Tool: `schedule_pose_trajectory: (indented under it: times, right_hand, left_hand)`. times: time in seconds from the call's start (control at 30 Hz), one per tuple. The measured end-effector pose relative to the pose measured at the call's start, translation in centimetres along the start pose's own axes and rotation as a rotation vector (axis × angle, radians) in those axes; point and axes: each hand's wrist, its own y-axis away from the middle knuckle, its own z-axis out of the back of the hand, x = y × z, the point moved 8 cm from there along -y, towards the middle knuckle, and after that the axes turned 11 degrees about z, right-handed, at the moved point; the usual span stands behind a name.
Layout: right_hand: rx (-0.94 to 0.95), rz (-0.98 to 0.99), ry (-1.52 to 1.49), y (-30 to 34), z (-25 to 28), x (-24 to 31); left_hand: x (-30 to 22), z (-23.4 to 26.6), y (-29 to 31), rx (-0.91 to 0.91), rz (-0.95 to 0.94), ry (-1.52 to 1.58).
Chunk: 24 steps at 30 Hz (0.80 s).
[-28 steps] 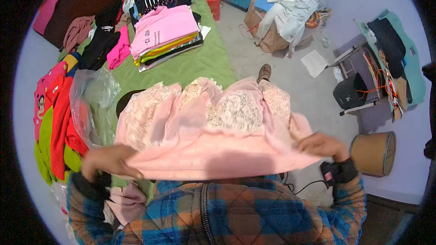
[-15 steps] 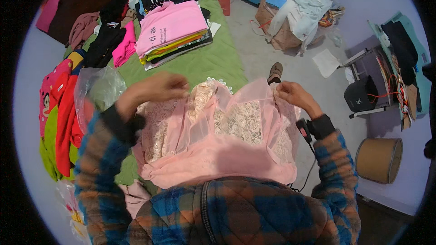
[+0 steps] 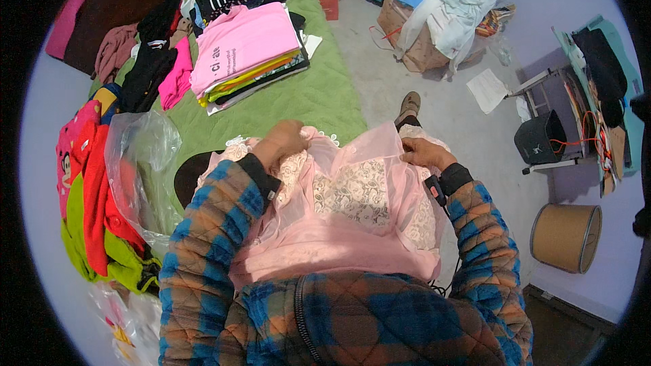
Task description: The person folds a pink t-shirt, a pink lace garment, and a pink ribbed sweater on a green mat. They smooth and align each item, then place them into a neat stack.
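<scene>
A pale pink garment [image 3: 349, 230] of sheer fabric with cream lace panels lies spread over my lap. White flower-shaped trim shows along its far edge. My left hand [image 3: 283, 142] is closed on the garment's upper left part, its fingertips partly hidden by the folds and the back of the hand. On the other side, my right hand [image 3: 427, 153] pinches the sheer fabric near the upper right edge. Between the two hands the sheer layer is raised in a loose peak above the lace.
Beside me, a green-covered bed [image 3: 332, 81] bears a stack of folded clothes [image 3: 247, 47], a clear plastic bag [image 3: 146, 163] and heaped red and green clothes [image 3: 102, 196]. White garments [image 3: 451, 17] drape over a paper bag. A cardboard drum [image 3: 566, 237] and black bin [image 3: 539, 137] stand right.
My left hand has moved right and inward onto the garment, and the left sleeve swung with it. My right hand has shifted slightly left and lower. The garment's left side is drawn inward.
</scene>
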Motion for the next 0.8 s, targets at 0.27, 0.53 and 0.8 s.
schedule_pose_trajectory:
  times: [0.27, 0.53, 0.8]
  right_hand:
    - [-0.015, 0.042, 0.099, -1.4, -2.3, 0.0]
    - [-0.606, -0.078, -0.096, 2.3, 2.7, 1.3]
    - [-0.858, -0.074, 0.035, 4.8, 5.9, 0.9]
  left_hand:
    - [0.8, 12.3, 6.5, -0.456, -0.339, 0.357]
    - [5.7, 17.8, 11.2, -0.537, -0.366, 0.567]
    - [4.6, 17.3, 11.2, -0.538, -0.312, 0.574]
